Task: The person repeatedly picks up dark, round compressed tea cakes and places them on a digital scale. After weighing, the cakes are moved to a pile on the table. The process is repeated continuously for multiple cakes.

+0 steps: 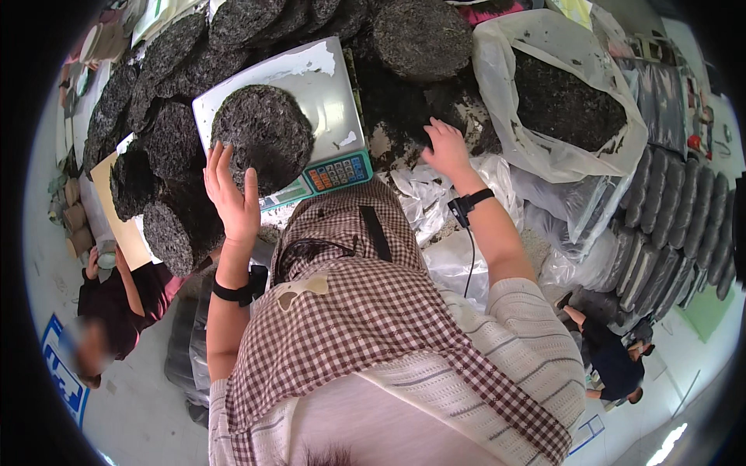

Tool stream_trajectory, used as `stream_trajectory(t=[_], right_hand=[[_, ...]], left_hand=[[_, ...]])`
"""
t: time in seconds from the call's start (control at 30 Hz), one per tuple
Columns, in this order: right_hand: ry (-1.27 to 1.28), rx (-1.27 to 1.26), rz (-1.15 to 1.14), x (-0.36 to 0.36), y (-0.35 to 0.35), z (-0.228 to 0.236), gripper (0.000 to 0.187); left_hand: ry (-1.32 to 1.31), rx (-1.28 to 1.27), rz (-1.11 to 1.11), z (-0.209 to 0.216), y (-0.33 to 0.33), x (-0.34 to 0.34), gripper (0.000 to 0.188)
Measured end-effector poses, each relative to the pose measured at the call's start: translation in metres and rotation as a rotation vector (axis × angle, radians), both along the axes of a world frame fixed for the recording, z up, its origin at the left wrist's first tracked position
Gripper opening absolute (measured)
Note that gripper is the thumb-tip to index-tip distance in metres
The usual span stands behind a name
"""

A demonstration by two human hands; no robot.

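A round, dark cake that looks like dried seaweed lies flat on the metal plate of a weighing scale. The scale's green keypad faces me. My left hand is at the cake's lower left edge, fingers stretched and thumb apart. Its fingertips overlap the rim; whether they press on it I cannot tell. To the right of the scale, my right hand hovers over or rests on dark loose crumbs, fingers spread and holding nothing.
Stacked dark cakes crowd the left and back, with another cake behind the crumbs. An open plastic bag of dark flakes stands right. Packed bundles pile beyond it. People work at left and right.
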State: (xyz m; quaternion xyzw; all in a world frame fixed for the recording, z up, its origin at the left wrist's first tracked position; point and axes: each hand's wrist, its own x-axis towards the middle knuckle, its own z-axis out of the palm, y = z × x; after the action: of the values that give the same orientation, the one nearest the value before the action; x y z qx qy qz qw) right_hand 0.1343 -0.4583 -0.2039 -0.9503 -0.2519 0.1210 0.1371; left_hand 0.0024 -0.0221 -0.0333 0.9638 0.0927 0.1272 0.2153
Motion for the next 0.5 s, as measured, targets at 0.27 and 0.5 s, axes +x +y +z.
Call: stream_trajectory(t=[0.27,0.5], right_hand=[[0.078,0.585,-0.454,0.027,-0.015,0.135,0.028],[0.741,0.833,-0.213,0.046,0.056,0.208,0.027]], left_hand=[[-0.103,-0.131,-0.378,0.046,-0.061,0.077,0.036],[0.477,-0.488,-0.657,0.049,-0.126,0.159,0.048]])
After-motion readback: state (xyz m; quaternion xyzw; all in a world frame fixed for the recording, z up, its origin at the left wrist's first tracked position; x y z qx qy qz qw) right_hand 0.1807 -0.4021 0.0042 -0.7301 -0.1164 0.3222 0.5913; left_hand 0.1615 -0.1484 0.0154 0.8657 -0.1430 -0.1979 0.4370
